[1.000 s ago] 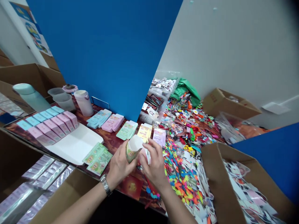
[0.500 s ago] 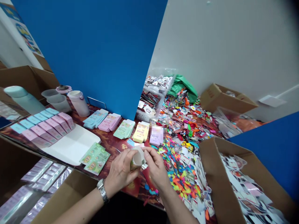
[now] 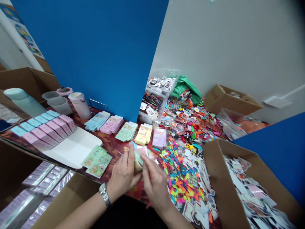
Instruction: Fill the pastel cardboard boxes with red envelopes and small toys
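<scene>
Between my two hands is a small green card box (image 3: 138, 161), tilted with its end toward me. My left hand (image 3: 121, 175), with a watch on the wrist, is closed around the box from the left. My right hand (image 3: 154, 183) has its fingers bent against the box's end, and its fingertips partly hide that end. Just beyond the box lie pale pink and light blue paper pieces (image 3: 143, 149). Two flat green printed cartons (image 3: 98, 163) rest to the left of my left hand.
Flat carton stacks in blue (image 3: 97, 121), pink (image 3: 111, 124), green (image 3: 127, 131), yellow (image 3: 143, 133) and purple (image 3: 160, 138) form a row. Finished-looking pink and blue boxes (image 3: 51, 130) stand left, near bottles. Colourful small pieces (image 3: 183, 171) spread rightward, beside an open cardboard box (image 3: 214, 171).
My right hand has moved in closer against the box's end. The box's opening, visible and pale inside before, is now covered, with green showing there.
</scene>
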### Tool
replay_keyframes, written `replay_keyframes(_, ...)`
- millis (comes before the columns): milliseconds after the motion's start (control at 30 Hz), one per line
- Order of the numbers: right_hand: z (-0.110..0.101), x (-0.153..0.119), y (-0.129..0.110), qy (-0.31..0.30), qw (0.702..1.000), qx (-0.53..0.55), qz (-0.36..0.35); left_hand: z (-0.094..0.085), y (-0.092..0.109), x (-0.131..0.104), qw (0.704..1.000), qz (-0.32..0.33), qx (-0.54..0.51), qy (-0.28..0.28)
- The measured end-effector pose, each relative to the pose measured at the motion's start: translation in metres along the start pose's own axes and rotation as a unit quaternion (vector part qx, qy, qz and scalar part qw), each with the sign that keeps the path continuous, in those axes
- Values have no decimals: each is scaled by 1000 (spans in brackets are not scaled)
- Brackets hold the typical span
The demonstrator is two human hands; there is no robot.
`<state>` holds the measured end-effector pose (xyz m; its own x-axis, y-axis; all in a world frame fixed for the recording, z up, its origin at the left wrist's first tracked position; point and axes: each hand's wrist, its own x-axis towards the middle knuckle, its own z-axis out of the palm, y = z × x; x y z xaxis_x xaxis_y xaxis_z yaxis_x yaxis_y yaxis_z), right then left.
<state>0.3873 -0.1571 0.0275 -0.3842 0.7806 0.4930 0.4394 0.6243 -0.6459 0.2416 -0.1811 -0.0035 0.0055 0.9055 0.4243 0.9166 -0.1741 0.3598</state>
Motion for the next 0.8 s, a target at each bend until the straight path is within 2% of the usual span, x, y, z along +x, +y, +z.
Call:
replay_keyframes(133, 12, -14, 3, 24, 998, -37, -34, -1, 1, 1, 999, 14, 46, -4)
replay_keyframes(300, 18, -19, -1, 32, 999, -17, -30, 1, 3, 0, 998, 18, 64, -22)
replay_keyframes(367, 16, -16, 5, 14, 1000, 17, 1, -2, 2, 1, 997, 24, 65, -35)
replay_keyframes(433, 12, -11, 19, 20, 994, 76, 80, -8, -1, 4, 997, 56, 55, -28)
replay_keyframes(467, 10, -7, 27, 44, 983, 115, 133, -11, -3, 5, 996, 74, 40, -14)
replay_keyframes(533, 6, -2, 43, 121, 943, 204, 233, -15, -8, 7, 995, 94, -30, 25)
replay_keyframes(600, 7, 0, 51, 184, 893, 287, 293, -14, -12, 5, 985, 90, -141, 42)
replay_keyframes(633, 9, 0, 51, 190, 875, 320, 309, -10, -13, 4, 977, 86, -192, 36)
replay_keyframes(733, 20, -7, 40, 126, 854, 381, 330, 6, -11, -3, 956, 61, -287, -5)
replay_keyframes(800, 24, -14, 34, 64, 871, 371, 316, 14, -11, -5, 947, 26, -320, -16)
